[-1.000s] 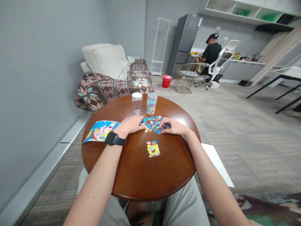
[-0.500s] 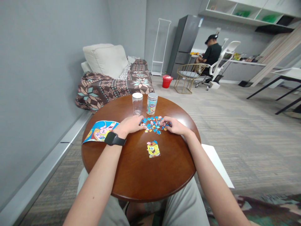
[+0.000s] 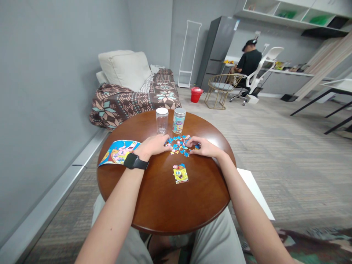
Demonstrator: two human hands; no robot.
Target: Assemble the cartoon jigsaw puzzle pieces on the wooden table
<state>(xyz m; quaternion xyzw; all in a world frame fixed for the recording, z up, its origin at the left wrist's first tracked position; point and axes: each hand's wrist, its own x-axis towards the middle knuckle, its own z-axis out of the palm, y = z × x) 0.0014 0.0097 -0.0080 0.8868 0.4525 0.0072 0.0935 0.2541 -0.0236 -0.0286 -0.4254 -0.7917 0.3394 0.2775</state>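
Note:
A loose pile of puzzle pieces (image 3: 180,145), mostly blue with some pink and yellow, lies on the round brown table (image 3: 176,209). At the pile's left edge rests my left hand (image 3: 157,144), thumb and fingers apart around the outer pieces. My right hand (image 3: 204,147) curves over the right side, fingertips among the pieces and thumb spaced from the fingers; no piece shows in its grip. Nearer to me is a small joined puzzle section (image 3: 180,174) with a yellow cartoon face. A printed picture sheet (image 3: 117,152) lies partly behind my left wrist.
Behind the pile stand a clear jar (image 3: 162,121) with a white lid and a printed jar (image 3: 179,121) with a silver lid. Beyond the table are a covered sofa (image 3: 132,99), a red bucket (image 3: 196,95), a gold-framed chair (image 3: 222,88) and a seated person (image 3: 249,62).
The view has shifted slightly, so everything appears a little to the right. Both hands stay at the pile, with only a slight shift of the right fingers.

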